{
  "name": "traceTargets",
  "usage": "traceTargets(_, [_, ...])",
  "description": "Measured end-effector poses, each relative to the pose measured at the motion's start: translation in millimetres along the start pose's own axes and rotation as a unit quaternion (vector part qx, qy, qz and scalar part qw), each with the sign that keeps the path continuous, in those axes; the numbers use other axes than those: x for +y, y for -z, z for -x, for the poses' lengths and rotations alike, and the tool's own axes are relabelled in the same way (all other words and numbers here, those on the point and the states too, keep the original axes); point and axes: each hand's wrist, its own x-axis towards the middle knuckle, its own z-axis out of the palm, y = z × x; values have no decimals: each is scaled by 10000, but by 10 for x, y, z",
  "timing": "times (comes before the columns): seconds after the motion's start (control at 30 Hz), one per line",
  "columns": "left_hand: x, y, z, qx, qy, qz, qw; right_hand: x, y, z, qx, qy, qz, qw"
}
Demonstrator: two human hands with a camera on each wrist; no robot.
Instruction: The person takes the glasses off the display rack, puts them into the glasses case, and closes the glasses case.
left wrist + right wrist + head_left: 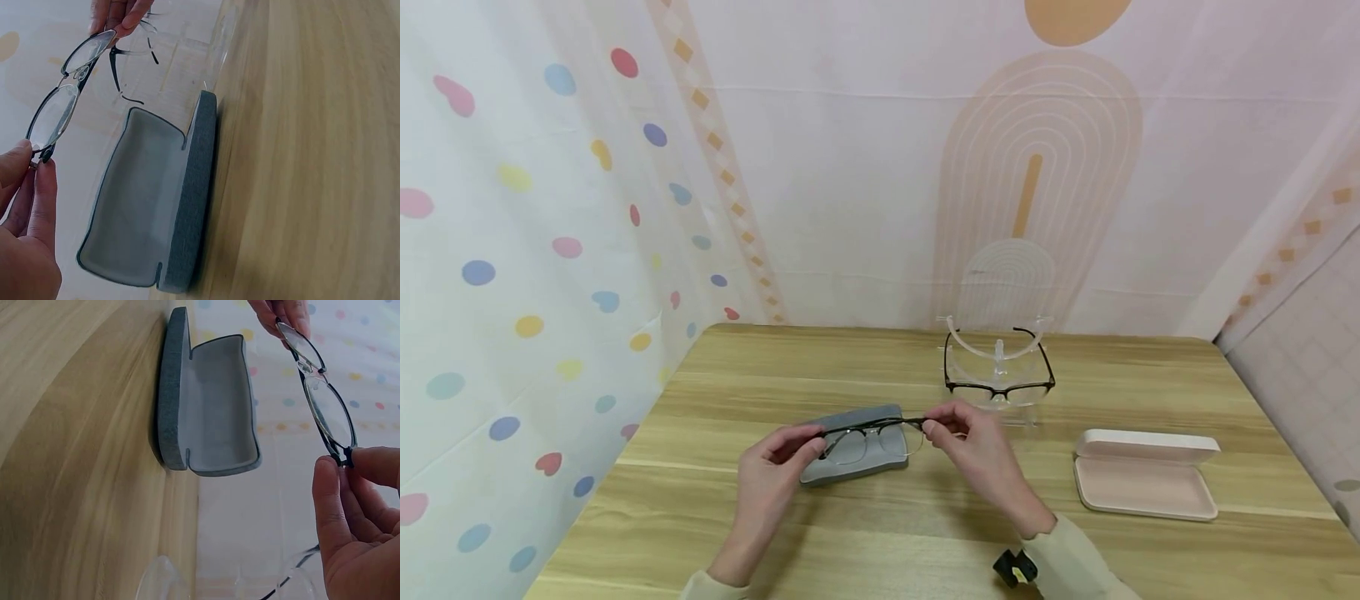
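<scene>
Both hands hold a pair of half-rim eyeglasses (871, 427) with black upper rims and clear lenses. My left hand (767, 475) pinches one end by the hinge between thumb and fingers. At the other end, thumb and fingers of my right hand (981, 454) pinch the hinge corner. In the right wrist view the dark temples lie folded behind the lenses (331, 412). Beneath the glasses in the head view, a grey eyeglass case (850, 477) rests on the table. Its lid stands raised, and the smooth grey lining (134, 206) shows bare in the left wrist view.
A clear display stand (999, 354) at the back bears another pair of black-rimmed eyeglasses (1000, 390). To the right lies an open pale pink case (1146, 487). Patterned curtains (850, 208) hang behind the wooden table (700, 500). A small black device (1015, 568) sits by the right cuff.
</scene>
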Motion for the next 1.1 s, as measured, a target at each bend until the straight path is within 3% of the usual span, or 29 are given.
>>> traceTargets(0.63, [-118,194,-9,-54,305,-418,9986,86,-254,-91,-23,264,295,9992])
traceTargets(1.1, [-188,245,-33,-181,598,-1061,9924,229,-347,-135,-416,196,423,9980])
